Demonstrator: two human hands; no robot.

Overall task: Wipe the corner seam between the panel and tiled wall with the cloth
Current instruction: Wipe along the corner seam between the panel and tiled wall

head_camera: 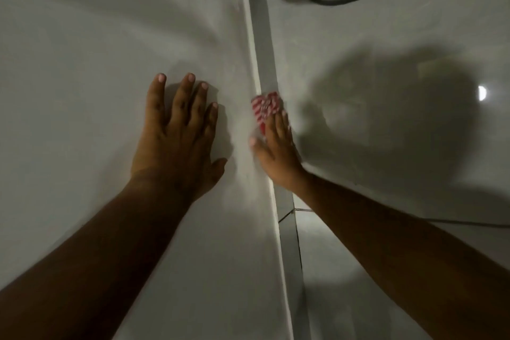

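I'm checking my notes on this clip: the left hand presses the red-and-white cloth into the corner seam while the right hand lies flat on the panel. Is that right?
The hands are swapped. In the head view the right hand presses the red-and-white cloth into the corner seam, while the left hand lies flat on the panel.

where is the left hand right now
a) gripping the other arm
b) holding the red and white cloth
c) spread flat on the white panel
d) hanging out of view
c: the left hand lies open with fingers spread, palm against the white panel, left of the corner seam, while the right hand presses the red and white cloth at that seam.
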